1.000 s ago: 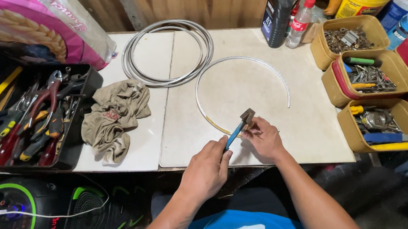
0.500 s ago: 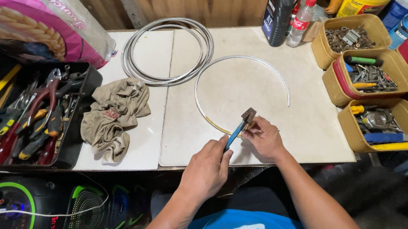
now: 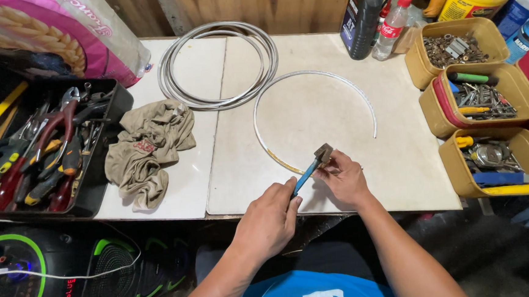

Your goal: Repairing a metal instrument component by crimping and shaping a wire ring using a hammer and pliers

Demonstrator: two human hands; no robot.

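My left hand (image 3: 267, 218) grips the blue handle of a small hammer (image 3: 312, 167) whose grey metal head sits near the front of the white tabletop (image 3: 312, 121). My right hand (image 3: 343, 177) is pinched against the hammer head and the near end of a curved silver metal strip (image 3: 309, 75) that arcs across the table in an open ring. What the right fingers pinch is too small to make out. A coil of grey cable (image 3: 216, 63) lies further back on the left.
A crumpled tan rag (image 3: 148, 146) lies left of the strip. A black tray of pliers and tools (image 3: 38, 153) stands at far left. Tan bins of screws and parts (image 3: 478, 89) line the right edge. Bottles (image 3: 363, 14) stand at the back. A speaker (image 3: 52, 277) sits on the floor.
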